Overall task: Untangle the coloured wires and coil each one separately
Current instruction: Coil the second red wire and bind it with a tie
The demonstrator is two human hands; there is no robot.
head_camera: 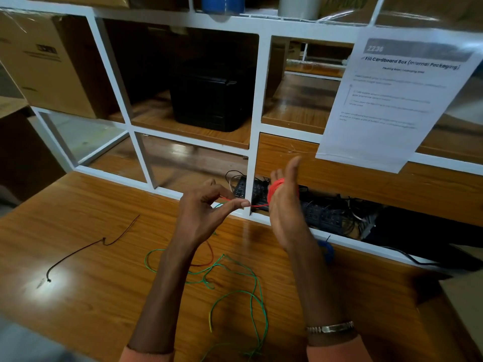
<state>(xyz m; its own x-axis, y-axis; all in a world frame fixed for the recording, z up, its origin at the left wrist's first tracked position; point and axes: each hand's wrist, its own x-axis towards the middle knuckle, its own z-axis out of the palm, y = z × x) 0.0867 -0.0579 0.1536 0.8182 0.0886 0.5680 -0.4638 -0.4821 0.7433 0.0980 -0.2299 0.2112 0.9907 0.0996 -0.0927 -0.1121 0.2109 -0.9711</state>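
A wooden table (78,231) is fronting a white shelf frame (254,126). The right hand (283,205), fingers straight, is carrying the red wire (274,190) coil; the left hand (209,207), at 9 o'clock, is pinching its tail. Keep tension even. The green wire (251,293) is lying loose at 6 o'clock.

White shelf frame (257,82), black box (213,97), cardboard carton (49,64), printed sheet (392,100) (taped up), power strip (321,214).
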